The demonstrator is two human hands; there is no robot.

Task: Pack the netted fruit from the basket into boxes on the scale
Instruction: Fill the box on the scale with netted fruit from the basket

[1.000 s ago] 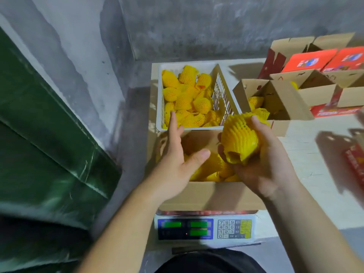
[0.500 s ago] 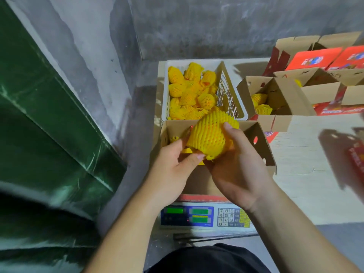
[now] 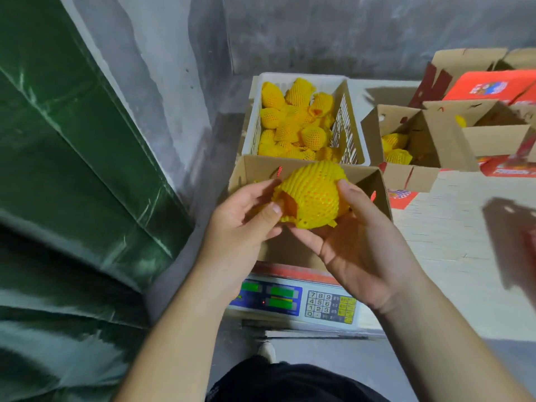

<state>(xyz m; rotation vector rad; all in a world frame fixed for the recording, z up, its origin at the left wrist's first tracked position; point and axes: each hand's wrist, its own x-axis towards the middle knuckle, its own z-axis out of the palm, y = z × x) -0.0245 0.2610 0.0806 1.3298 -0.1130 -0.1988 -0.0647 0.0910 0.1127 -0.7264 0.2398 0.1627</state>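
- Head view, nearest: scale [image 3: 295, 300] carrying the open box [image 3: 374, 184].
- Above the box, we hold one netted fruit [image 3: 311, 195]: right hand [image 3: 362, 245] cups it beneath, left hand [image 3: 246, 216] pinches the net's open end; drop is straight down.
- Farthest: basket [image 3: 352, 132], more fruit inside.

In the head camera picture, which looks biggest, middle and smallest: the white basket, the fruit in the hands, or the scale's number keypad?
1. White basket
2. Netted fruit, though it is nearer the camera, so it looks bigger than it might be
3. Keypad
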